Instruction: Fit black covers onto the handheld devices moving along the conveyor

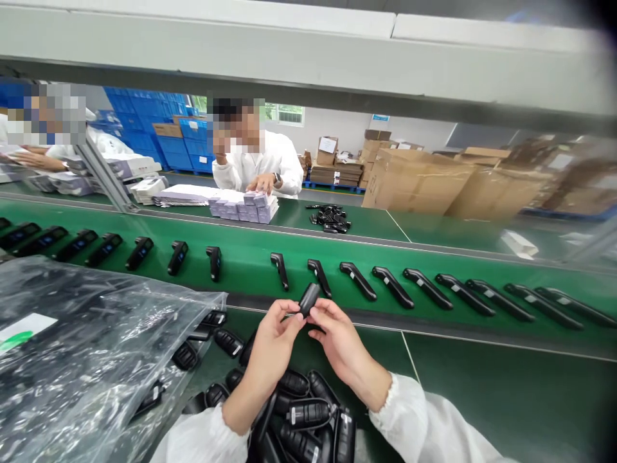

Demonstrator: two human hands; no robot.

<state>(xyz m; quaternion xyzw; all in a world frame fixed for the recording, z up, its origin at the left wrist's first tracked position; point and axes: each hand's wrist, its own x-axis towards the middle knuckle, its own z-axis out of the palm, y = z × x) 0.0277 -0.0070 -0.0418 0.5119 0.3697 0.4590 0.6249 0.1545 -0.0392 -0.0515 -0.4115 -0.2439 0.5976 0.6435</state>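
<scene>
Between my fingertips, above the near edge of the belt, is a small black oblong plastic piece (308,299) with a rounded, smooth face, tilted. My left hand (274,344) pinches its lower left side with thumb and forefinger. From the right, my right hand (341,344) grips its lower edge with the fingertips. Below my hands lies a loose pile of black oblong plastic pieces (308,413), several with ribbed recesses and small white labels. My left forearm covers part of this pile.
A green conveyor belt (250,257) carries a row of black angled handheld devices (357,280). At left, a clear plastic bag (96,360) holds black pieces. Across the belt, a person in white (284,161) touches stacked small boxes (243,207); black parts (330,218) lie nearby. A white beam (308,45) spans overhead.
</scene>
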